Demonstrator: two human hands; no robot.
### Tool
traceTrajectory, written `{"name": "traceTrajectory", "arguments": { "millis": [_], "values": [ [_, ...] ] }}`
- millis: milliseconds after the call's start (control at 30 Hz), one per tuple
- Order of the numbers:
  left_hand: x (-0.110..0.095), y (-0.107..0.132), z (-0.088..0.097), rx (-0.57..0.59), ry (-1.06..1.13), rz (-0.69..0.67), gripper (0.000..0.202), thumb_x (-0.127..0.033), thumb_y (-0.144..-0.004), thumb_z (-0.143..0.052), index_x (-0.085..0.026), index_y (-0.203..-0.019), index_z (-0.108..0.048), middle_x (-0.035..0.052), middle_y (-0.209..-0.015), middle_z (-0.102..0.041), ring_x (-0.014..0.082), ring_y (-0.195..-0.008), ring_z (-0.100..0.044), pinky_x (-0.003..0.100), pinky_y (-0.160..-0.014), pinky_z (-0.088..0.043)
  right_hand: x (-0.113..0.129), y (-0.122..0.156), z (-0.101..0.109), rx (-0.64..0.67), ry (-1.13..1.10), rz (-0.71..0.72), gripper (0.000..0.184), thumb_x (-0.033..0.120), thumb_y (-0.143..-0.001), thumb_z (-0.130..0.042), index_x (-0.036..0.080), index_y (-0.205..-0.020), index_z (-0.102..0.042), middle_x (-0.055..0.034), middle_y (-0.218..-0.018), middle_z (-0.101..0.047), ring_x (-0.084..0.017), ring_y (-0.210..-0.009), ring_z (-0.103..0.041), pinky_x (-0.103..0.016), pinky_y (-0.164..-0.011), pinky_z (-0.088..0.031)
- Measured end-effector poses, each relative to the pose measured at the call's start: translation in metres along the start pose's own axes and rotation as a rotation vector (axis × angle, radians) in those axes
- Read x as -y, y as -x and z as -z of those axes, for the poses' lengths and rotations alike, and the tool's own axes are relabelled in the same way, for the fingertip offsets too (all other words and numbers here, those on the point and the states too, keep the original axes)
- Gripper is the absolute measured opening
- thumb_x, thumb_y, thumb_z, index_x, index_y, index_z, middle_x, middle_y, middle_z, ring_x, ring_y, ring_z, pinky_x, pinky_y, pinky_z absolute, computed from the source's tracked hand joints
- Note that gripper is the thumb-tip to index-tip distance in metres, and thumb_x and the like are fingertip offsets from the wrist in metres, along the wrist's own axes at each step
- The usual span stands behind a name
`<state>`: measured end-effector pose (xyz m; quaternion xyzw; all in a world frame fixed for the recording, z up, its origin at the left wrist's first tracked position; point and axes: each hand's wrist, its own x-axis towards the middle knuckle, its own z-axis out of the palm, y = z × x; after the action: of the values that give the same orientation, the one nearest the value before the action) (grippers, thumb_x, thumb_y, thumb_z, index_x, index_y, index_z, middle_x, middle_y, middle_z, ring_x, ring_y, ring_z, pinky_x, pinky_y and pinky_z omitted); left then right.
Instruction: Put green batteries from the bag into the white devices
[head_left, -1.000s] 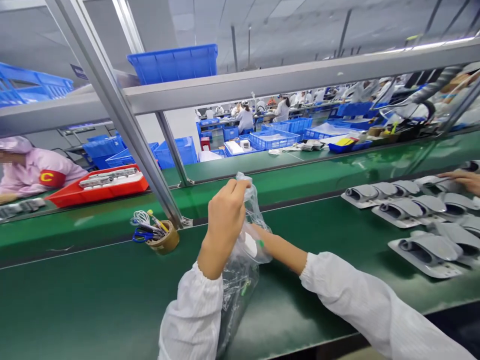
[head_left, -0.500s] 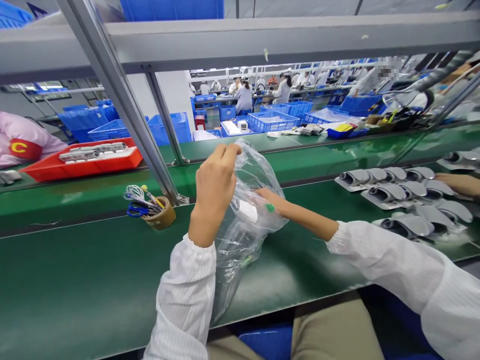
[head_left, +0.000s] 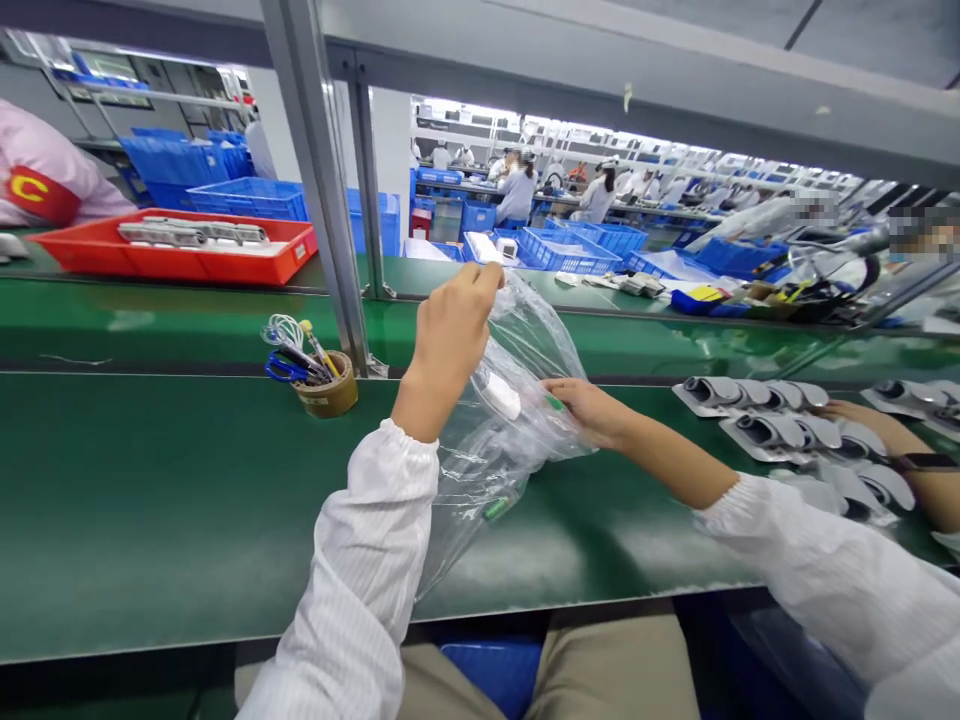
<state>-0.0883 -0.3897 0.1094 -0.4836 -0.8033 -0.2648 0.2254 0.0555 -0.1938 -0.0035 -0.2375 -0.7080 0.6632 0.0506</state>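
Note:
A large clear plastic bag (head_left: 480, 455) hangs crumpled above the green bench, its lower end touching the surface. My left hand (head_left: 456, 335) is closed on the upper edge of the bag and holds it up. At the bag's right side, my right hand (head_left: 589, 405) has its fingers closed on the film, beside a small green piece (head_left: 555, 402). Whether these fingers are inside or outside the film is hard to tell. Through the plastic I see a white piece (head_left: 502, 395) and, lower down, another green piece (head_left: 496, 508).
A tape-roll cup (head_left: 330, 390) with scissors and pens stands left, near a metal post (head_left: 319, 180). Grey curved cuff-like parts (head_left: 780, 432) lie in rows at right, where another person's hand (head_left: 874, 428) reaches in. Behind is a red tray (head_left: 180, 262) of grey parts.
The view has turned, so the scene sits differently. My right hand has drawn back a little to the right, and its fingers show more clearly. My left hand keeps its hold on the bag.

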Motion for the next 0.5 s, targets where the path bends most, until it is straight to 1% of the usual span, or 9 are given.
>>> {"name": "traceTrajectory", "arguments": {
  "millis": [67, 133, 200, 267, 300, 333, 400, 433, 500],
  "values": [
    [0.001, 0.0, -0.005, 0.007, 0.016, 0.0, 0.05, 0.007, -0.091, -0.043, -0.022, -0.126, -0.063, 0.009, -0.118, -0.067, 0.0203, -0.102, -0.066, 0.029, -0.081, -0.05, -0.003, 0.002, 0.004, 0.029, -0.094, -0.04, 0.03, 0.025, -0.063, -0.065, 0.017, -0.091, -0.069, -0.0074, -0.084, -0.071, -0.019, -0.07, -0.064, -0.03, -0.067, -0.056],
    [0.001, -0.001, -0.013, 0.001, 0.042, -0.002, 0.048, 0.007, -0.091, -0.046, -0.023, -0.124, -0.063, 0.0087, -0.116, -0.067, 0.0201, -0.101, -0.066, 0.029, -0.082, -0.05, -0.007, 0.003, 0.008, -0.018, 0.0, -0.006, 0.027, 0.024, -0.064, -0.06, 0.017, -0.089, -0.068, -0.0097, -0.083, -0.071, -0.021, -0.071, -0.065, -0.033, -0.068, -0.057],
    [0.0, -0.001, -0.02, -0.009, 0.063, -0.011, 0.046, 0.007, -0.092, -0.047, -0.022, -0.123, -0.064, 0.0087, -0.115, -0.067, 0.0201, -0.1, -0.067, 0.029, -0.083, -0.05, -0.012, 0.004, 0.011, -0.178, 0.19, 0.089, 0.024, 0.024, -0.067, -0.055, 0.018, -0.087, -0.066, -0.0102, -0.081, -0.069, -0.023, -0.072, -0.064, -0.036, -0.068, -0.057],
    [-0.004, -0.001, -0.022, 0.001, 0.062, -0.03, 0.045, 0.007, -0.093, -0.046, -0.022, -0.123, -0.064, 0.0095, -0.117, -0.067, 0.0202, -0.1, -0.068, 0.029, -0.084, -0.05, -0.012, 0.007, 0.015, -0.351, 0.368, 0.245, 0.02, 0.024, -0.07, -0.053, 0.019, -0.086, -0.065, -0.0096, -0.083, -0.068, -0.025, -0.079, -0.063, -0.037, -0.073, -0.056],
    [-0.007, -0.001, -0.02, 0.018, 0.048, -0.044, 0.046, 0.008, -0.093, -0.044, -0.021, -0.124, -0.063, 0.0099, -0.119, -0.067, 0.0203, -0.101, -0.069, 0.03, -0.084, -0.051, -0.009, 0.009, 0.017, -0.4, 0.454, 0.348, 0.017, 0.024, -0.072, -0.053, 0.02, -0.084, -0.064, -0.0091, -0.086, -0.067, -0.025, -0.084, -0.063, -0.038, -0.076, -0.055],
    [-0.01, 0.0, -0.017, 0.037, 0.028, -0.058, 0.048, 0.008, -0.094, -0.042, -0.021, -0.127, -0.062, 0.01, -0.122, -0.066, 0.0206, -0.101, -0.069, 0.03, -0.085, -0.051, -0.005, 0.011, 0.018, -0.399, 0.53, 0.445, 0.013, 0.024, -0.074, -0.052, 0.021, -0.08, -0.064, -0.0086, -0.088, -0.067, -0.025, -0.087, -0.062, -0.038, -0.08, -0.053],
    [-0.019, 0.002, -0.006, 0.075, -0.02, -0.086, 0.051, 0.007, -0.097, -0.038, -0.022, -0.132, -0.061, 0.0095, -0.127, -0.065, 0.022, -0.106, -0.071, 0.03, -0.087, -0.053, 0.006, 0.014, 0.018, -0.245, 0.647, 0.55, 0.013, 0.024, -0.077, -0.051, 0.022, -0.069, -0.061, -0.007, -0.083, -0.064, -0.021, -0.082, -0.059, -0.036, -0.078, -0.051],
    [-0.023, 0.003, 0.0, 0.092, -0.048, -0.105, 0.052, 0.006, -0.099, -0.035, -0.022, -0.135, -0.06, 0.0093, -0.13, -0.064, 0.0237, -0.11, -0.071, 0.031, -0.089, -0.054, 0.012, 0.014, 0.016, -0.113, 0.68, 0.519, 0.016, 0.024, -0.078, -0.051, 0.022, -0.064, -0.059, -0.0058, -0.077, -0.061, -0.019, -0.074, -0.056, -0.035, -0.073, -0.049],
    [-0.034, 0.005, 0.013, 0.118, -0.098, -0.154, 0.058, 0.004, -0.101, -0.025, -0.02, -0.142, -0.057, 0.0095, -0.134, -0.062, 0.0277, -0.115, -0.07, 0.036, -0.092, -0.057, 0.023, 0.009, 0.01, 0.128, 0.684, 0.327, 0.02, 0.024, -0.079, -0.054, 0.021, -0.06, -0.059, -0.0028, -0.065, -0.055, -0.015, -0.06, -0.049, -0.032, -0.063, -0.044]
  ]
}}
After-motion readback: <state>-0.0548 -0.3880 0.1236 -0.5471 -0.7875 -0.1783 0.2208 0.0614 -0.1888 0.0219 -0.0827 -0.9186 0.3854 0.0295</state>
